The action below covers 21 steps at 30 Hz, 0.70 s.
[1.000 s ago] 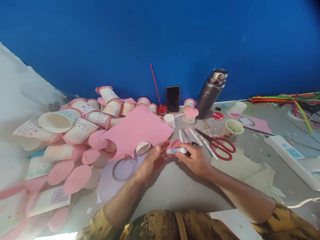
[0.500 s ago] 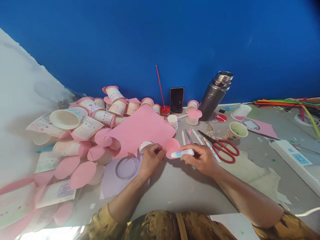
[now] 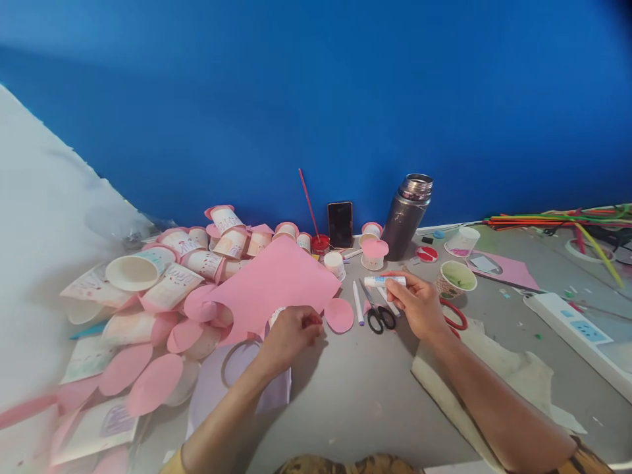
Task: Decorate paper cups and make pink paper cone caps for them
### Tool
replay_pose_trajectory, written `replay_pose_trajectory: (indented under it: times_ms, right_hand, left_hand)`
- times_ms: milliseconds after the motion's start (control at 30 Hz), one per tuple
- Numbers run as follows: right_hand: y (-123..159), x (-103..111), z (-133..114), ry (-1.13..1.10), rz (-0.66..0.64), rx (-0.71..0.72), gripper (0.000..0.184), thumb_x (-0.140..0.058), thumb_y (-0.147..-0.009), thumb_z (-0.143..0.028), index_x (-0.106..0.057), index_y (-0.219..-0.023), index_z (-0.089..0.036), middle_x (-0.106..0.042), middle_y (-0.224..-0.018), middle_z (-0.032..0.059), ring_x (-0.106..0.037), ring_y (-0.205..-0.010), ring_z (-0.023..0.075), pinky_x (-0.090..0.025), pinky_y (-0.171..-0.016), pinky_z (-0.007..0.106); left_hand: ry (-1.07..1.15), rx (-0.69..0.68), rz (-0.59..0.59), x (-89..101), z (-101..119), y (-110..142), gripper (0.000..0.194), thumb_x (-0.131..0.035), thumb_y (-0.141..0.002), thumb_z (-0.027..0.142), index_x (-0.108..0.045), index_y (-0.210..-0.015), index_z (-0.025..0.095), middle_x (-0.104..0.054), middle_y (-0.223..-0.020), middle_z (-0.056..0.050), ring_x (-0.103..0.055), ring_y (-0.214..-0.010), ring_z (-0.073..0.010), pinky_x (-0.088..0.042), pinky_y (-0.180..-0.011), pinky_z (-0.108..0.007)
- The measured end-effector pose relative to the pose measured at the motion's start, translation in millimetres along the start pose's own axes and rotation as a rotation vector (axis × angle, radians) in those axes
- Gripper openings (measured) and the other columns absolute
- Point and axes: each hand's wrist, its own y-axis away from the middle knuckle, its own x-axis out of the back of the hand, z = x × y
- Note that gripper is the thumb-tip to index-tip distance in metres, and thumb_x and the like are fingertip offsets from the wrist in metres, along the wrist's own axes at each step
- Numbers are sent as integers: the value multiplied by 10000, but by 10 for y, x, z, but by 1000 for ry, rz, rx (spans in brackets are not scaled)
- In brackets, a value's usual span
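My right hand (image 3: 419, 304) is closed round a white glue stick (image 3: 384, 281) with a blue label, held over the red scissors (image 3: 453, 316) and the markers. My left hand (image 3: 289, 336) is curled, fingertips pinched at the edge of a small paper cup (image 3: 275, 315) that it mostly hides, beside the big pink sheet (image 3: 276, 280). A pink paper disc (image 3: 338, 315) lies flat on the grey table (image 3: 355, 395) between my hands, touched by neither.
A heap of pink-lidded decorated paper cups (image 3: 187, 263) fills the left. Black-handled scissors (image 3: 378, 316), a white marker (image 3: 357, 303), a steel flask (image 3: 405, 216), a phone (image 3: 340, 224), a green-lined cup (image 3: 457, 276), a power strip (image 3: 577, 329) and coloured sticks (image 3: 557, 216) lie around.
My right hand has carried the glue stick away from the pink disc, up and to the right. The disc now lies alone on the table. My left hand has drawn back to the small cup.
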Motion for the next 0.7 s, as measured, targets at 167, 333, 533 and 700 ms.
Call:
replay_pose_trajectory:
  times_ms: [167,333,533,700]
  right_hand:
    - [-39,36,18,43,-8,7,472,-768,-761,-560,-782,-972,-138,-599,-583,-5,-404,-496,109,-299,-469,261]
    - [-50,9,-7,75,-20,13,453,-774,-746,-542,-783,-937,-131,-617,-570,4,-444,-489,118,-348,-475,267]
    - [-47,6,-58,75,-35,1,379,-750,-741,-482,-785,-903,-141,-619,-568,-5,-457,-485,116,-350,-476,261]
    - [-92,31,-57,64,-21,-16,407,-746,-722,-492,-788,-910,-134,-620,-563,-11,-424,-478,107,-334,-477,259]
  left_hand:
    - [-378,-134,288,10,380,-359,278,-541,-910,378,-725,-1027,206,-724,-1162,-137,-643,-1103,-320,-487,-884,-410]
    - [-569,-165,396,-149,558,-918,401,-654,-849,434,-709,-1122,146,-611,-1317,-230,-516,-1253,-418,-416,-1023,-514]
    - [-651,-176,388,-224,533,-1090,352,-619,-869,362,-712,-1150,171,-626,-1299,-214,-530,-1236,-406,-429,-978,-503]
    - [-606,-189,406,-271,504,-1090,407,-638,-866,369,-679,-1214,162,-619,-1316,-219,-492,-1295,-417,-386,-1039,-535]
